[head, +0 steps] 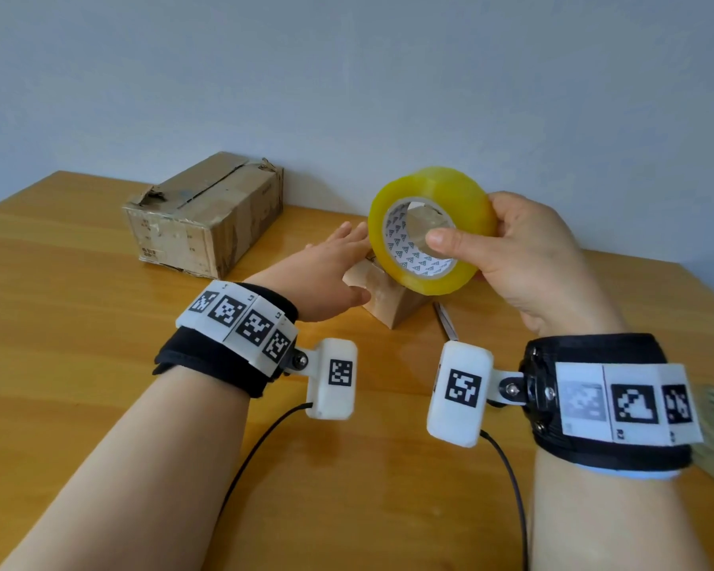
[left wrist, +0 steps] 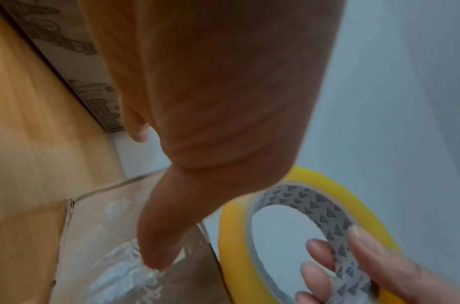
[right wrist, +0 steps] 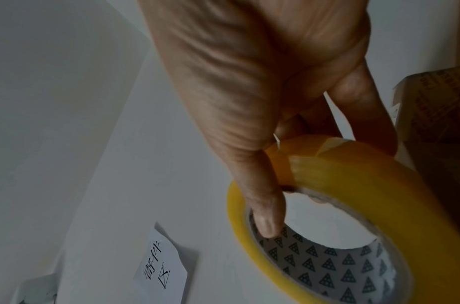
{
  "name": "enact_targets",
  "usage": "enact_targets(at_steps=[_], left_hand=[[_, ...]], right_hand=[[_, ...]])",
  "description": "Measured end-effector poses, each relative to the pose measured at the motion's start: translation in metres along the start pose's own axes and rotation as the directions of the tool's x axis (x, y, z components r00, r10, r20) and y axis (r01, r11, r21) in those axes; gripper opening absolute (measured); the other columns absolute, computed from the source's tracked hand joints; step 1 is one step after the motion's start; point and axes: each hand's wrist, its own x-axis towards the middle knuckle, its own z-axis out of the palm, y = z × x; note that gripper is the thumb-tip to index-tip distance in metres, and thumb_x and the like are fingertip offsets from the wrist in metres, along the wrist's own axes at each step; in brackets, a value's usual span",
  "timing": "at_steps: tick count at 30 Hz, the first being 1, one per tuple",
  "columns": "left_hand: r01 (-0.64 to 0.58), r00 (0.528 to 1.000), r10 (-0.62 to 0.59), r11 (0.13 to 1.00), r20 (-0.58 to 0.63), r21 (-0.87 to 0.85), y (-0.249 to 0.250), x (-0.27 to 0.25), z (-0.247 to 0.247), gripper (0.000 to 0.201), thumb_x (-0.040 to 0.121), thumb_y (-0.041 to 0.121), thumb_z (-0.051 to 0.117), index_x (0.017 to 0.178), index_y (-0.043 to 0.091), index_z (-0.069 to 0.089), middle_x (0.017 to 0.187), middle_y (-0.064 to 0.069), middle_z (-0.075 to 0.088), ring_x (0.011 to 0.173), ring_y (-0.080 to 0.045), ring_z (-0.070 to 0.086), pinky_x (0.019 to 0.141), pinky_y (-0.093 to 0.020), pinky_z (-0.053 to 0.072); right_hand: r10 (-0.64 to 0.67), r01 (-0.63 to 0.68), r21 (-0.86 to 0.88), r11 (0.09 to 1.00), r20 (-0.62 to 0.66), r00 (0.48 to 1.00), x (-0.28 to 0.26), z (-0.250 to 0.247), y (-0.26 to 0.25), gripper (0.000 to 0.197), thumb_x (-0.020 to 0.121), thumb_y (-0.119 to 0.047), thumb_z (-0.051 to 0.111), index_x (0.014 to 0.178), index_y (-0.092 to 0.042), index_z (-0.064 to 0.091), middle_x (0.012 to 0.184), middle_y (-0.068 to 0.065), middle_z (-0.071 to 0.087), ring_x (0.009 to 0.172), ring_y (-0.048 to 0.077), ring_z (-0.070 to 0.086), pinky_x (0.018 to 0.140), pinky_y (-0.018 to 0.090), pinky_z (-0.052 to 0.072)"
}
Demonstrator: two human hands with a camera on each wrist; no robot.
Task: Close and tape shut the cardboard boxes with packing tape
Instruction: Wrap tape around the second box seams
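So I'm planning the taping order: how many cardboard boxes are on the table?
2. A worn larger box sits at the back left near the wall; a small box lies under the left hand, partly hidden behind the tape roll.

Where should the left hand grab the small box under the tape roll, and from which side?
Across its top, from above and the person's left. The small box sits corner-on toward the person, so its side faces are angled. The left hand already lies open over it, thumb at its near-left face. The tape roll, gripped in the right hand, blocks the right side.
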Motion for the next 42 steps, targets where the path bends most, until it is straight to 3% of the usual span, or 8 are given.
enact_targets(at_steps=[12, 19, 23, 27, 32, 35, 39, 42], left_hand=[[0.01, 1.0, -0.011, 0.998, 0.014, 0.069, 0.002, 0.003, 0.001, 0.081, 0.097, 0.031, 0.059, 0.155, 0.044, 0.006, 0.164, 0.018, -0.005, 0.152, -0.009, -0.003, 0.121, -0.04, 0.017], [0.117, 0.993, -0.12, 0.955, -0.009, 0.274, 0.014, -0.01, -0.018, 0.057, 0.096, 0.052, 0.05, 0.148, 0.05, 0.028, 0.151, 0.008, 0.032, 0.136, -0.023, 0.031, 0.109, -0.047, 0.038], [0.156, 0.988, -0.143, 0.928, -0.061, 0.338, 0.019, -0.014, -0.025, 0.049, 0.095, 0.057, 0.047, 0.142, 0.052, 0.038, 0.138, 0.001, 0.038, 0.131, -0.026, 0.028, 0.111, -0.044, 0.026], [0.085, 0.993, -0.072, 0.987, -0.093, 0.137, 0.018, -0.011, -0.023, 0.046, 0.095, 0.048, 0.054, 0.14, 0.039, 0.05, 0.15, 0.006, 0.034, 0.141, -0.022, 0.021, 0.114, -0.042, 0.021], [0.004, 0.999, -0.001, 0.998, -0.051, 0.06, 0.01, -0.004, -0.011, 0.073, 0.096, 0.036, 0.058, 0.157, 0.027, 0.019, 0.165, 0.008, 0.011, 0.152, -0.012, 0.003, 0.123, -0.036, 0.009], [0.013, 0.999, -0.017, 0.996, 0.042, 0.092, 0.006, -0.004, -0.01, 0.072, 0.097, 0.034, 0.055, 0.158, 0.032, 0.016, 0.164, 0.014, 0.008, 0.151, -0.014, 0.004, 0.122, -0.038, 0.011], [0.077, 0.995, -0.087, 0.985, 0.053, 0.157, 0.009, -0.011, -0.025, 0.04, 0.1, 0.029, 0.047, 0.139, 0.035, 0.047, 0.154, 0.009, 0.028, 0.14, -0.021, 0.018, 0.114, -0.043, 0.023], [0.084, 0.995, -0.091, 0.978, 0.03, 0.189, 0.009, -0.014, -0.03, 0.021, 0.102, 0.029, 0.042, 0.112, 0.037, 0.058, 0.136, 0.004, 0.037, 0.129, -0.025, 0.026, 0.107, -0.041, 0.027]], right_hand=[[-0.016, 0.016, -0.011, 1.0, -0.014, 1.0, -0.002, -0.006, -0.002, 0.032, 0.078, -0.033, 0.088, 0.106, -0.027, 0.074, 0.096, -0.009, 0.079, 0.089, 0.012, 0.076, 0.086, 0.046, 0.062], [-0.009, 0.007, -0.019, 1.0, -0.104, 0.995, 0.001, -0.004, 0.002, 0.046, 0.081, -0.037, 0.085, 0.123, -0.033, 0.067, 0.108, -0.009, 0.075, 0.1, 0.01, 0.072, 0.091, 0.045, 0.059], [-0.002, -0.021, -0.164, 0.986, -0.144, 0.99, 0.002, -0.003, 0.004, 0.056, 0.087, -0.045, 0.078, 0.137, -0.037, 0.053, 0.119, -0.011, 0.064, 0.106, 0.012, 0.063, 0.094, 0.042, 0.056], [0.068, -0.088, -0.18, 0.98, -0.115, 0.991, 0.003, -0.004, 0.01, 0.059, 0.085, -0.047, 0.079, 0.135, -0.039, 0.048, 0.117, -0.011, 0.063, 0.107, 0.017, 0.064, 0.094, 0.048, 0.056], [0.144, -0.159, -0.189, 0.969, -0.091, 0.985, 0.003, -0.009, 0.011, 0.062, 0.086, -0.038, 0.081, 0.137, -0.034, 0.045, 0.12, -0.007, 0.063, 0.095, 0.017, 0.07, 0.082, 0.048, 0.063], [0.151, -0.164, -0.11, 0.98, -0.114, 0.982, 0.002, -0.01, 0.01, 0.067, 0.087, -0.03, 0.082, 0.142, -0.035, 0.045, 0.12, -0.005, 0.06, 0.087, 0.013, 0.07, 0.079, 0.04, 0.064], [0.12, -0.128, -0.045, 0.991, -0.141, 0.983, 0.004, -0.004, 0.01, 0.066, 0.089, -0.027, 0.08, 0.144, -0.036, 0.046, 0.114, -0.007, 0.065, 0.095, 0.012, 0.071, 0.092, 0.044, 0.06], [0.143, -0.153, -0.11, 0.982, -0.098, 0.985, 0.005, -0.002, 0.011, 0.055, 0.096, -0.029, 0.071, 0.144, -0.038, 0.045, 0.116, -0.004, 0.067, 0.09, 0.011, 0.072, 0.086, 0.042, 0.063]])
